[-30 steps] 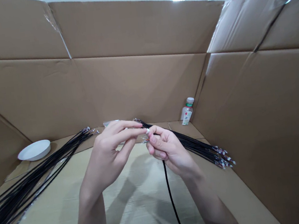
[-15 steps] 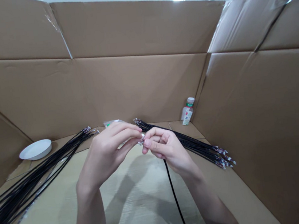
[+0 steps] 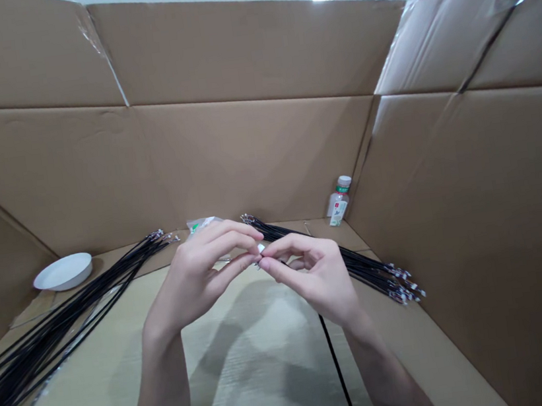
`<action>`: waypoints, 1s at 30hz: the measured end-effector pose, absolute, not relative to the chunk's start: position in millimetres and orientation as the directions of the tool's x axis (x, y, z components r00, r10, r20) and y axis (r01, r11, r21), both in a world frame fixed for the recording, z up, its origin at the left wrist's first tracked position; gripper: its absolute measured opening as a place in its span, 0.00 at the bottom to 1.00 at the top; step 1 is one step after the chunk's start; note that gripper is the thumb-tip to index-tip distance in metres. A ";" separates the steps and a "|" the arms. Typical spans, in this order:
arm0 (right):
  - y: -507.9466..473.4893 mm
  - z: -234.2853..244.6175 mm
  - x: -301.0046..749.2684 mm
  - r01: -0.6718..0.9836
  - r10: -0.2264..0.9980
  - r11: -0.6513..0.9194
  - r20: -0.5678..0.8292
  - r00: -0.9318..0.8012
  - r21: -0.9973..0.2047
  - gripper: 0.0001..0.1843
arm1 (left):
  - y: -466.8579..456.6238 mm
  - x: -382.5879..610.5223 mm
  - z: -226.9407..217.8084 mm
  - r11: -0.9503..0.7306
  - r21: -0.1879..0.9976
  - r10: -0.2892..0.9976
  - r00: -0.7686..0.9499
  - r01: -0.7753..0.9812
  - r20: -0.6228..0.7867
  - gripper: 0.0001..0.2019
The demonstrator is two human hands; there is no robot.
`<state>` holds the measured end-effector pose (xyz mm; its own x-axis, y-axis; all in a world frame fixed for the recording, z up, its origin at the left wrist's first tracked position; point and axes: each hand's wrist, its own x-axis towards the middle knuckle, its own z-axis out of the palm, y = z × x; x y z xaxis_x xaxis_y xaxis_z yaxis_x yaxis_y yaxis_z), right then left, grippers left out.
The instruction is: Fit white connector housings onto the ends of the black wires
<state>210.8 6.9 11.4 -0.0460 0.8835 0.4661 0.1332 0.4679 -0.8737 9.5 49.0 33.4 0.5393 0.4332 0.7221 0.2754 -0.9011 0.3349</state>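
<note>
A small white connector (image 3: 260, 248) is pinched between the fingertips of both hands, above the middle of the work surface. My left hand (image 3: 201, 262) is closed on it from the left, thumb and fingers together. From the other side, the thumb and forefinger of my right hand (image 3: 315, 274) meet at the same spot. A black cable (image 3: 340, 370) comes out below my right hand and runs down to the bottom edge. Tiny metallic bits show under the fingertips, too small to make out. The cable's upper part is hidden behind the right hand.
Black cables in a bundle (image 3: 79, 301) lie at left; another bundle (image 3: 359, 264) with white connector ends lies at right. A white bowl (image 3: 64, 273) sits far left, a bottle (image 3: 339, 202) back right, a plastic bag (image 3: 199, 225) at the back. Cardboard walls (image 3: 260, 158) enclose the surface.
My right hand has shifted slightly right, its forefinger and thumb now stretched toward the connector. The cable below it has swung right. My left hand has barely moved.
</note>
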 end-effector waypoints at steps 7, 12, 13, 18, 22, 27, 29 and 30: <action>6.4 10.2 211.1 0.076 0.890 0.456 0.454 -0.053 -0.887 0.07 | 50.7 14.0 31.1 -0.820 0.537 0.557 0.486 0.196 0.673 0.03; 6.7 9.4 208.9 0.008 0.902 0.432 0.432 -0.022 -0.902 0.07 | 53.9 20.5 26.8 -0.659 0.745 0.712 0.407 0.107 0.572 0.03; 6.7 9.4 208.3 0.002 0.902 0.431 0.430 -0.021 -0.903 0.08 | 54.8 21.8 26.4 -0.633 0.771 0.727 0.391 0.067 0.564 0.03; 9.3 12.2 208.4 0.004 0.894 0.448 0.448 0.008 -0.894 0.06 | 57.5 27.6 27.9 -0.448 0.885 0.816 0.346 -0.127 0.463 0.07; 12.9 14.3 213.8 0.024 0.854 0.520 0.520 0.022 -0.854 0.05 | 59.6 33.0 27.0 -0.270 0.942 0.863 0.384 -0.201 0.329 0.10; 13.6 14.6 220.3 0.034 0.848 0.527 0.528 0.034 -0.849 0.07 | 66.2 42.4 18.9 -0.131 0.939 0.844 0.461 -0.317 0.273 0.19; 12.7 15.3 221.7 0.053 0.838 0.543 0.545 0.029 -0.838 0.08 | 68.4 45.5 15.8 -0.090 0.939 0.829 0.497 -0.331 0.255 0.21; 12.1 15.8 222.2 0.064 0.833 0.550 0.552 0.025 -0.833 0.09 | 69.2 46.7 14.7 -0.071 0.939 0.822 0.514 -0.336 0.246 0.22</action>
